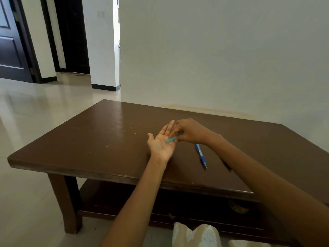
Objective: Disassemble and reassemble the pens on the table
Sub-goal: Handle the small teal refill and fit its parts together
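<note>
My left hand lies palm-up, fingers spread, above the dark brown wooden surface while my right hand pinches a teal plastic pen piece on it.

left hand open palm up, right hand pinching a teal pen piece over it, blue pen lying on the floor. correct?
Not quite: the blue pen lies on the brown table, not the floor, as the head view shows. The rest holds: left hand open palm up, right hand pinching the teal pen piece over it.
</note>
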A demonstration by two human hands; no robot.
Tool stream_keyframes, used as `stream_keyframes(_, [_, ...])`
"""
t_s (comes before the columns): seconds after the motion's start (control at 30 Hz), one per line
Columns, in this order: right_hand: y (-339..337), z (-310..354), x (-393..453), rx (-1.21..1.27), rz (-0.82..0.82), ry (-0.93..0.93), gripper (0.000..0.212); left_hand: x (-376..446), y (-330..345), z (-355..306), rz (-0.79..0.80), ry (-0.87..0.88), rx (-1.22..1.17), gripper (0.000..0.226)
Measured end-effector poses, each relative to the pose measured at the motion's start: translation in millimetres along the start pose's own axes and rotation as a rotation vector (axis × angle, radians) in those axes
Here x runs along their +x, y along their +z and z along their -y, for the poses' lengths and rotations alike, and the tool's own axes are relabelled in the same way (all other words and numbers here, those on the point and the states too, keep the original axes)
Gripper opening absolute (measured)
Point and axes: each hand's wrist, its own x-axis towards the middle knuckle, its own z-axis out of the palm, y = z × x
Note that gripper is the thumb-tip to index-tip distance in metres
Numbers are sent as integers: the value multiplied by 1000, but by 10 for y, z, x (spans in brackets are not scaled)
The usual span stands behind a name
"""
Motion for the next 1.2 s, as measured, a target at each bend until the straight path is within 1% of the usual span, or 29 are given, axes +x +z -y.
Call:
stream_keyframes(0.27, [-54,-36,18,-28,-47,10,23,19,-29,-25,-15,-13,-22,73])
stream_keyframes(0.43, [-73,-5,12,-26,-5,-2,24,7,-10,-1,-13,-21,-7,74])
stream_keyframes(0.73, [-85,-26,35,-75,-20,17,20,35,-22,-17,-1,-28,-45,72])
stream_keyframes(0.87, [-87,-34,26,-67,-31,16,19,21,-15,-17,1,-22,-21,70])
stream_keyframes(1.2, [0,-72,-21,-41,-32,13,23,31,-25,-26,-21,-16,-2,69])
